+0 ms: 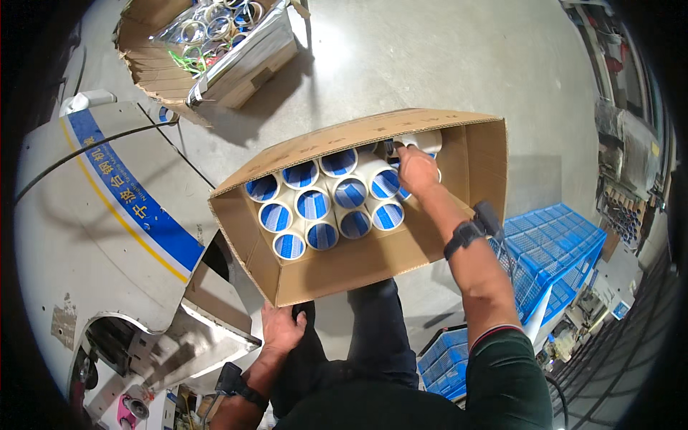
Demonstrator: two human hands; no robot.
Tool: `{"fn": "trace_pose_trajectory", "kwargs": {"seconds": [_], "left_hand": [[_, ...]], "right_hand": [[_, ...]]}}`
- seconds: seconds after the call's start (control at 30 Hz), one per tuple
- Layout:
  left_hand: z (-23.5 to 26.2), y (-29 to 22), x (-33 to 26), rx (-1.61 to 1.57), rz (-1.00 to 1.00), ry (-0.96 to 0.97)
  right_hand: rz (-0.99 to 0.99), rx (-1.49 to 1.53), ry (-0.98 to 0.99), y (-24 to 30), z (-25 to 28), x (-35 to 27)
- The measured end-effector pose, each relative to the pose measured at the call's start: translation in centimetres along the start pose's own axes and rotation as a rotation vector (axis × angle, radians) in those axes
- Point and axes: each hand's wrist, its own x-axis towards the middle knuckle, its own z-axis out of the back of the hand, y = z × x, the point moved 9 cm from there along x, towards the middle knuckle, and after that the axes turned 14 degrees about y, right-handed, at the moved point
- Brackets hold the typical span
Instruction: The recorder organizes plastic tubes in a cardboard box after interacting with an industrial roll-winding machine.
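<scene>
A cardboard box (337, 281) stands open in front of me, its mouth toward me. Inside, white rolls of tape (313, 205) with blue-printed inner cores are stacked in columns on the left and middle. My right hand (418, 170) reaches into the right part of the box, its fingers bent round a white tape roll (428, 141) near the back; the fingertips are partly hidden. My left hand (282, 328) is at the box's near left corner, closed against its lower edge, with some fingers hidden by the cardboard.
A white machine (107, 236) with a blue and yellow stripe stands at my left. Beyond it, another cardboard box (154, 82) holds loose tape rings and plastic scraps. Blue plastic crates (555, 240) sit at my right, with racks of parts (622, 208) farther right.
</scene>
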Motion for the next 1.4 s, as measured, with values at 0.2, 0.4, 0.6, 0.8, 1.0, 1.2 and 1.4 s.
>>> {"fn": "trace_pose_trajectory", "kwargs": {"seconds": [0.2,0.4,0.6,0.8,1.0,1.2,1.4], "left_hand": [[0.2,-0.1,0.5,0.002,-0.019,0.005],[0.3,0.0,0.0,0.010,-0.016,-0.002],[0.4,0.2,-0.4,0.009,-0.005,-0.003],[0.8,-0.4,-0.2,0.013,-0.028,-0.016],[0.3,-0.2,-1.7,-0.044,-0.027,-0.019],[-0.6,0.1,-6.8,-0.050,-0.043,-0.100],[-1.4,1.2,-17.0,-0.346,0.179,-0.136]], "right_hand": [[0.029,-0.323,0.331,-1.9,-4.6,4.1],[-0.073,-0.240,0.215,-3.0,1.2,0.9],[-0.003,0.162,-0.066,-4.3,4.3,-2.3],[0.090,0.355,0.018,1.7,-3.0,-0.4],[-0.002,0.367,-0.037,3.1,-0.3,-5.5],[0.125,0.475,0.068,2.6,-1.9,-18.2],[0.084,0.496,0.223,2.7,-3.0,-28.0]]}}
